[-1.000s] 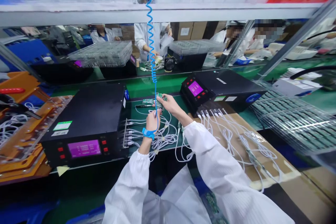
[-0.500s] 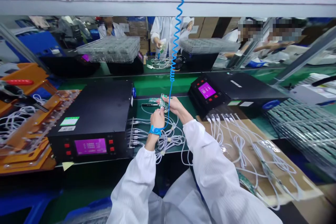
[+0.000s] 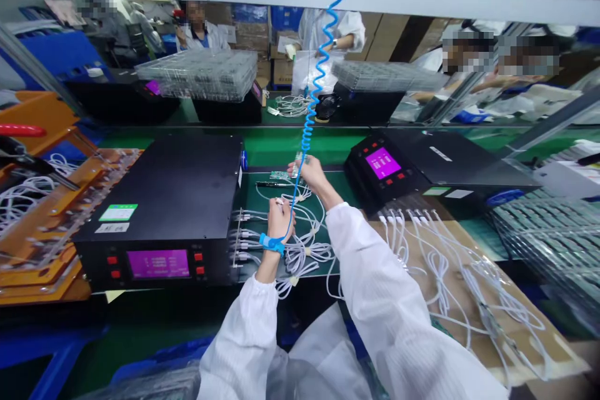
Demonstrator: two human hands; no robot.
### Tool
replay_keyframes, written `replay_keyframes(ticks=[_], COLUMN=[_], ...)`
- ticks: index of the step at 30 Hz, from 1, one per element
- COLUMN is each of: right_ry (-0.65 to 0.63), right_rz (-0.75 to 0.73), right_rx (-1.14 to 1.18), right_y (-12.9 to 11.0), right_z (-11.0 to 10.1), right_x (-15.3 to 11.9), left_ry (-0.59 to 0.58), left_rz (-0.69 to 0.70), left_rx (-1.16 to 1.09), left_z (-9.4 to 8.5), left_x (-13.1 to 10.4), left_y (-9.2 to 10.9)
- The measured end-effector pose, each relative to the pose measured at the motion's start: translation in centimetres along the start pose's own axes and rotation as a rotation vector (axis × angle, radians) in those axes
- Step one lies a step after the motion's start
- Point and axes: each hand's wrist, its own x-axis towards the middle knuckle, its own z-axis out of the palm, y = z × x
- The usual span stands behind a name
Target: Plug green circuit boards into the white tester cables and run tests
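So we've got white cables looping past the near edge of the surface, and our left hand curled narrow beside them, can't tell on what. Farther in, our right hand pinches the circuit board. Black boxes hem in both sides, with some bare green before the right one.

Small green circuit board, partly covered by your right hand, held near the counter's far edge. Small pale piece in your left hand, nearer you, mostly hidden.
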Motion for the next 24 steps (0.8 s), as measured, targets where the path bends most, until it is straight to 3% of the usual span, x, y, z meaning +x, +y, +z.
replay_keyframes(ticks=[3,7,11,14,17,19,24], right_ry=[-0.194,-0.36,-0.451,-0.5,-0.512,-0.497,-0.432], right_rz=[-0.151,-0.382,-0.416,-0.488,-0.678,-0.805,-0.961], right_rx=[-0.425,-1.097,-1.406,-1.341,-1.07,-0.908,-0.843], right_y=[1.6,1.9,0.8,0.2,-0.2,-0.2,0.1], right_z=[2.8,5.7,7.0,6.1,3.5,1.3,-2.8], right_x=[-0.3,-1.3,-2.1,-2.7,-3.7,-4.5,-6.2], left_ry=[-0.05,0.043,0.115,0.132,0.233,0.289,0.198], left_rz=[0.016,0.17,0.296,0.164,-0.002,-0.02,0.024], left_rx=[-0.034,0.199,0.147,-0.106,-0.27,-0.291,-0.272], left_z=[-0.9,-2.7,-3.4,-3.5,-3.5,-3.4,-2.5], left_x=[-0.5,-1.4,-1.7,-1.2,-0.4,0.0,0.6], left_y=[-0.2,0.3,1.6,2.6,3.3,3.6,4.1])
